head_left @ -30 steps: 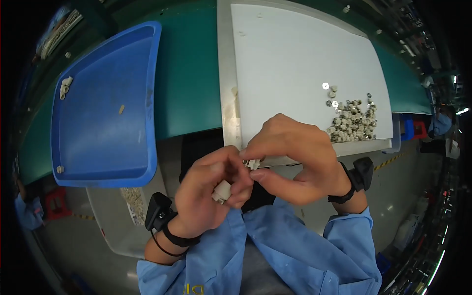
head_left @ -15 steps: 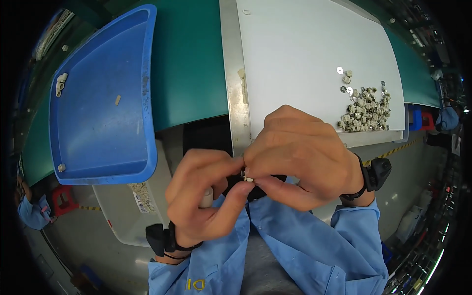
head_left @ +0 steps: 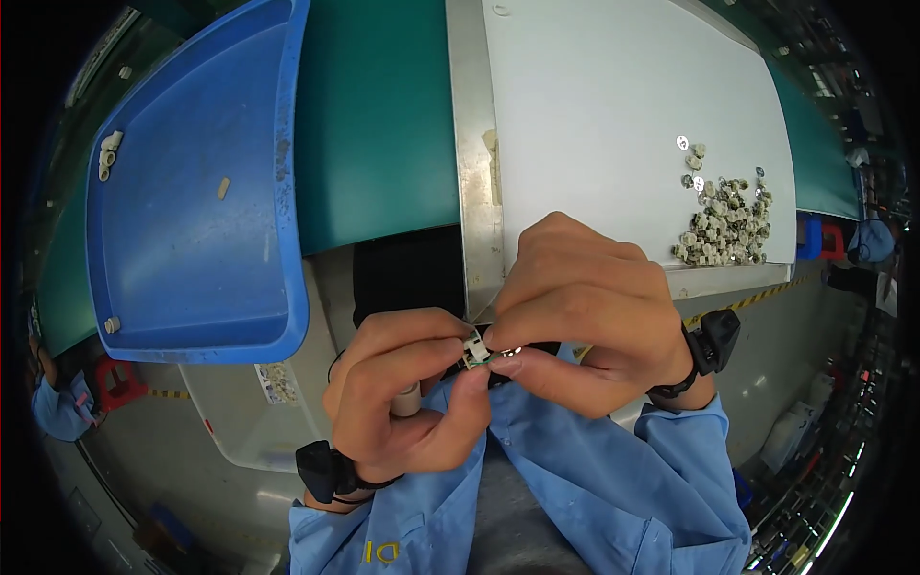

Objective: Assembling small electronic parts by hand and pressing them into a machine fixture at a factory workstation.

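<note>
My left hand (head_left: 407, 383) and my right hand (head_left: 589, 326) meet in front of my blue sleeves, closed at the fingertips. Between the left thumb and fingers is a small white part with green and metal bits (head_left: 475, 349). The right fingertips are at its right side, pinching a small shiny metal piece (head_left: 512, 352) that is partly covered. A whitish rounded cylinder (head_left: 406, 401) shows among the curled lower fingers of my left hand; whether it is worn or held I cannot tell. On the white board (head_left: 594, 115), beyond my right hand, lies a pile of small cream-and-metal parts (head_left: 724, 225) with several silver discs (head_left: 682, 143).
At the left, a blue tray (head_left: 299, 192) carries a few whitish cylindrical pieces (head_left: 108, 153) and a small flat beige piece (head_left: 223, 188). Beneath it stands a translucent bin (head_left: 240, 436). A metal strip (head_left: 476, 163) edges the board beside the green table (head_left: 383, 125).
The white part has turned and shows more of itself between my fingertips. A shiny piece now shows at my right fingers. The table and board have shifted slightly as the view moved.
</note>
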Demonstrator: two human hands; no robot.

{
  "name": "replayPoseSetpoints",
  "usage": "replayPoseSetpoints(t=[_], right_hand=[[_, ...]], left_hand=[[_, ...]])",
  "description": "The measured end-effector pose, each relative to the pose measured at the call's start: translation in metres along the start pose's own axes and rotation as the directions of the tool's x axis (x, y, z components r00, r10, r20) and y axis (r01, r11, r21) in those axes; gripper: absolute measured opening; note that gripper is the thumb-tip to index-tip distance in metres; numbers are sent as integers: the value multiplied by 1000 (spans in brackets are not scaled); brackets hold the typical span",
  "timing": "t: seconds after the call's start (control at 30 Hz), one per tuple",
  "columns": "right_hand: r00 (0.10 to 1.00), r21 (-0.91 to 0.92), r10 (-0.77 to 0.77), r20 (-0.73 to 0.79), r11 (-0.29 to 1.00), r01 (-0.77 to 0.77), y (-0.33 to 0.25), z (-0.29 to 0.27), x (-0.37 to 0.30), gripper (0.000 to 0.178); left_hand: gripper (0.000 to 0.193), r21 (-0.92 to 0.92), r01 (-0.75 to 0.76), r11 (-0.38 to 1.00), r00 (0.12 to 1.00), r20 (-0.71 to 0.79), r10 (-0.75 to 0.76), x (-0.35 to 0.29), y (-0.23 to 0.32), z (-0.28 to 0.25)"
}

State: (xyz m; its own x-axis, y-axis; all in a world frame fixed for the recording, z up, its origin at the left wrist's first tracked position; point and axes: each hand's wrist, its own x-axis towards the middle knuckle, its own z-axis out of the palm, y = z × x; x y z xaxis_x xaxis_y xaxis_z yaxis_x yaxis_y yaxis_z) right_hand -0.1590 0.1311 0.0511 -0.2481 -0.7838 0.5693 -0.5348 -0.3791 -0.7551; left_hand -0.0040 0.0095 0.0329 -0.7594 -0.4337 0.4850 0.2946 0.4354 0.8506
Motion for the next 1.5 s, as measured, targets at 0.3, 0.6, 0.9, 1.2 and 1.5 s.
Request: replayPoseSetpoints(t=[0.3, 0.6, 0.9, 1.2, 1.5], right_hand=[[983, 131, 121, -138, 986, -102, 2, 16, -11, 19], [938, 348, 306, -163, 907, -236, -1, 27, -17, 17], [911, 444, 364, -193, 861, -250, -1, 36, -27, 20], [932, 353, 256, -256, 922, -156, 5, 32, -30, 19], [975, 209, 162, -154, 970, -128, 1, 22, -27, 19]], left_hand=[[31, -26, -19, 999, 1000, -18, 19, -1, -4, 3], [31, -45, -82, 996, 993, -84, 78, -5, -7, 12], [32, -48, -78, 996, 997, -31, 77, -4, -13, 10], [17, -869, 436, 233, 735, 195, -649, -6, 10, -2], [22, -897, 438, 57, 719, 312, -621, -15, 2, 3]])
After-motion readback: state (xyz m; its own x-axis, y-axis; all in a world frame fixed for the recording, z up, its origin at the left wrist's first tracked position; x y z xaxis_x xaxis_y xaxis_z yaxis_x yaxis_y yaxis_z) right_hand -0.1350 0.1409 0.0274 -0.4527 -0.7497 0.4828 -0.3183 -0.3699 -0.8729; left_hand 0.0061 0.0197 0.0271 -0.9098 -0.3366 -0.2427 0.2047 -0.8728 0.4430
